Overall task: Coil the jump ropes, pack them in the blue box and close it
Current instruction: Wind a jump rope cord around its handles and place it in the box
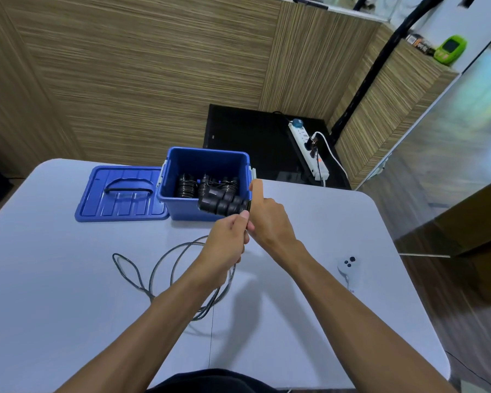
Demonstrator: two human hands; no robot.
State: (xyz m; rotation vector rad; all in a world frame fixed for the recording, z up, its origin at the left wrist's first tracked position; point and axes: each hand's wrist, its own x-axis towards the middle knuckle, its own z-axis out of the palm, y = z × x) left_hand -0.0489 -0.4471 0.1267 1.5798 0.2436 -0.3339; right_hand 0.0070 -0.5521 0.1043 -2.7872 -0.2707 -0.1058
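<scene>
The open blue box stands at the table's far side with several coiled black jump ropes inside. Its blue lid lies flat to the left of it. In front of the box I hold two black jump rope handles side by side above the table. My right hand grips their near ends, thumb raised. My left hand pinches the thin rope just below the handles. The rest of this rope lies in loose loops on the table under my left forearm.
A white controller lies on the white table at the right. Beyond the table, a white power strip with plugged cables sits on a black surface. Wood-pattern walls stand behind.
</scene>
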